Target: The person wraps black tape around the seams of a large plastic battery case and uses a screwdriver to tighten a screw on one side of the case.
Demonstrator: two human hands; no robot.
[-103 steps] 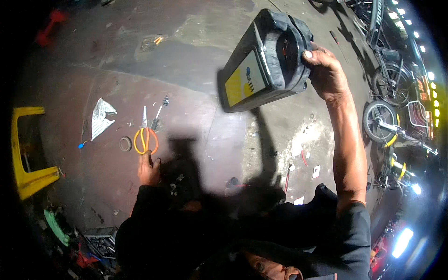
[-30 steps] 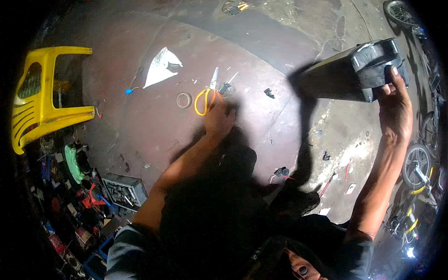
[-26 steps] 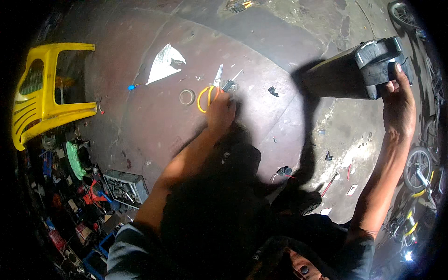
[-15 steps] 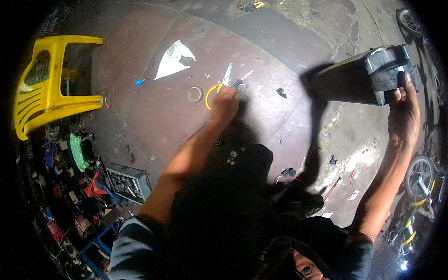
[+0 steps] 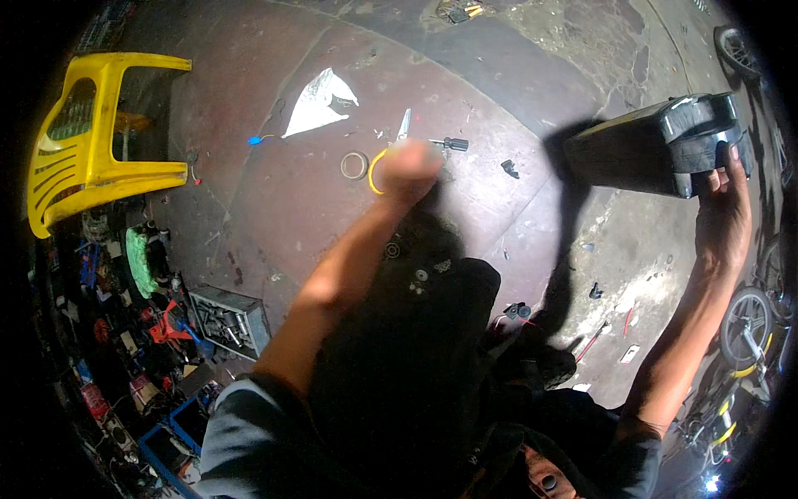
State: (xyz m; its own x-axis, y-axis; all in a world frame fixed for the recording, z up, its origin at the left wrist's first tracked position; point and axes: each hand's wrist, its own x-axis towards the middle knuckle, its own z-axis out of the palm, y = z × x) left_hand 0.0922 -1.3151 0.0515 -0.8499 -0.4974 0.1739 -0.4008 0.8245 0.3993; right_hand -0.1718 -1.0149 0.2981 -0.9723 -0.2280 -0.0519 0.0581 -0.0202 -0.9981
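My right hand point(image 5: 725, 204) grips one end of a long black box-shaped case point(image 5: 628, 148), thumb over the end and fingers beneath. The case is raised at the right and casts a shadow on the floor. My left hand point(image 5: 409, 170) is smeared by motion, so its fingers cannot be made out. Beside it are scissors with yellow handles point(image 5: 376, 175), their blade pointing away from me. A screwdriver with a black handle point(image 5: 455, 144) shows just right of the left hand; whether the hand touches it is unclear. A roll of tape point(image 5: 354, 155) lies left of the scissors.
White torn sheet point(image 5: 320, 106) and a small blue connector point(image 5: 255, 140) lie farther off. A yellow plastic chair point(image 5: 100, 150) is at the left, above a metal box of parts point(image 5: 229, 320) and clutter. Wheels point(image 5: 746, 326) line the right; small black pieces point(image 5: 509, 169) dot the floor.
My left hand has shifted slightly right and blurred; the screwdriver's black handle now shows beside it. The right hand still grips the case, which sits slightly lower and farther right in view.
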